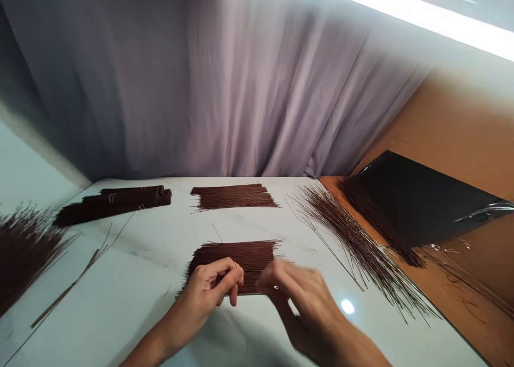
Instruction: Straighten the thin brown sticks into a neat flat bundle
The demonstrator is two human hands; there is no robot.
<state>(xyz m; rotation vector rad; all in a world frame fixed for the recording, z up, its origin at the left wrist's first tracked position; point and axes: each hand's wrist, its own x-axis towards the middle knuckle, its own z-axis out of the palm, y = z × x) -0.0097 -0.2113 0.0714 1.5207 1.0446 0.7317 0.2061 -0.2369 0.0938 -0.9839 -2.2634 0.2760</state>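
Observation:
A flat pile of thin dark-brown strands point(241, 252) lies on the white marbled table just beyond both hands. My left hand point(214, 284) hovers at its near side, thumb and fingers curled into a pinch. Across a small gap, my right hand point(299, 297) is at the pile's right end, slightly blurred, with thumb and forefinger drawn together. Whatever either pinch may hold is too fine to make out. Farther back sits a second flat pile of the same strands point(236, 196).
Tied dark bundles point(120, 201) lie at the back left, near a large bunch point(28, 249) at the left edge. A few loose strands point(76, 281) lie between. On the right are a spread bunch point(357, 238) and a black plastic sheet point(421, 201). Grey curtains point(241, 88) hang behind.

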